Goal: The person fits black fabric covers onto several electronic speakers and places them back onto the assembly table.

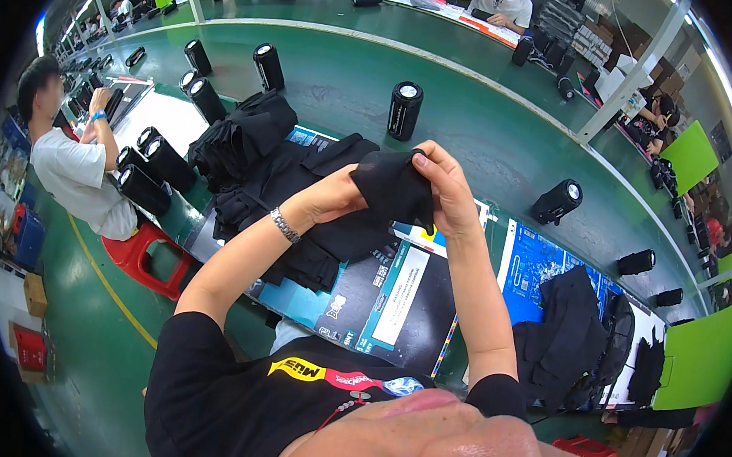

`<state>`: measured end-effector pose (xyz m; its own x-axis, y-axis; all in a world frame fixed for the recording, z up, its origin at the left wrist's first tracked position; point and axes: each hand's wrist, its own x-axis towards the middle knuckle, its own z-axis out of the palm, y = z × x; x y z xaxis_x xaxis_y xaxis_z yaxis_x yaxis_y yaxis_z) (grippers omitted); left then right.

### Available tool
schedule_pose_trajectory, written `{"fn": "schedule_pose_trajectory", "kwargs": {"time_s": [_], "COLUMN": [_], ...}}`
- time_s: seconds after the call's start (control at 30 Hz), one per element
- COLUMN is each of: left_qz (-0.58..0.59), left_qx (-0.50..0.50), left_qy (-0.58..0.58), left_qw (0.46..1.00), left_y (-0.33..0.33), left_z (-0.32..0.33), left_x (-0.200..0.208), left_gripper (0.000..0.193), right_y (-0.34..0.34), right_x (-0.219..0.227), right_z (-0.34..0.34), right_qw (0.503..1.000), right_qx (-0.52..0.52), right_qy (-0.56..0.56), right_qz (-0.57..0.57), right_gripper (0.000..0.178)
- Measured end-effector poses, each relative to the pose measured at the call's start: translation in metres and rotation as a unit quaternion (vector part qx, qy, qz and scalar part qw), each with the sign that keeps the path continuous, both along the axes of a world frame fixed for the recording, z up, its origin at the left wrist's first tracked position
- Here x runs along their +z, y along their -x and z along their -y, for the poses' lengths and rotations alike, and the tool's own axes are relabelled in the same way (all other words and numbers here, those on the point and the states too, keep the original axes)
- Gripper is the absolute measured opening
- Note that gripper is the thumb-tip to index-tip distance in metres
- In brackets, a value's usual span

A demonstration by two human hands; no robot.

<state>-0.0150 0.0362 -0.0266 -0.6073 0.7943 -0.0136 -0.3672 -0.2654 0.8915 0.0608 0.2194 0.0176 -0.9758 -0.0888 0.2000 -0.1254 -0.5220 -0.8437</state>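
Observation:
A small piece of thin black fabric (389,184) is stretched between my hands above the table. My right hand (449,187) pinches its upper right edge, thumb in front. My left hand (335,195) holds its left side; those fingers are mostly hidden by the cloth. Below and to the left lies a heap of black fabric pieces (303,171), some bundled. Beyond my hands a black cylindrical speaker (404,111) with a pale round top stands upright on the green surface.
Several black cylinders (166,163) stand at the left, near a seated co-worker (76,147) on a red stool (145,258). More black fabric (559,334) lies at the right on the printed sheets (523,270). Another cylinder (557,201) leans beyond it. Other people work farther off.

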Motion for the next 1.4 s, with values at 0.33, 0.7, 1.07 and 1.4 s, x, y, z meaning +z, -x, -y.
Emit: {"fn": "schedule_pose_trajectory", "kwargs": {"time_s": [0.33,0.7,1.07,1.4], "left_qz": [-0.115,-0.190,0.167,0.056], "left_qx": [0.049,0.165,0.100,-0.054], "left_qy": [0.057,0.160,0.219,0.101], "left_qw": [0.990,0.955,0.956,0.992], "left_y": [0.097,0.223,0.232,0.223], "left_z": [-0.030,-0.121,-0.164,-0.200], "left_x": [0.039,-0.006,-0.040,-0.037], "left_gripper": [0.026,0.016,0.011,0.026], "right_y": [0.065,0.187,0.183,0.164], "right_x": [-0.026,-0.068,-0.069,-0.082], "right_z": [-0.032,-0.059,-0.115,-0.112], "right_qw": [0.975,0.743,0.874,0.731], "right_qx": [-0.198,-0.589,-0.374,-0.484], "right_qy": [-0.089,-0.319,-0.188,-0.429], "right_qz": [0.044,0.015,0.245,0.218], "right_gripper": [0.014,0.015,0.018,0.027]}}
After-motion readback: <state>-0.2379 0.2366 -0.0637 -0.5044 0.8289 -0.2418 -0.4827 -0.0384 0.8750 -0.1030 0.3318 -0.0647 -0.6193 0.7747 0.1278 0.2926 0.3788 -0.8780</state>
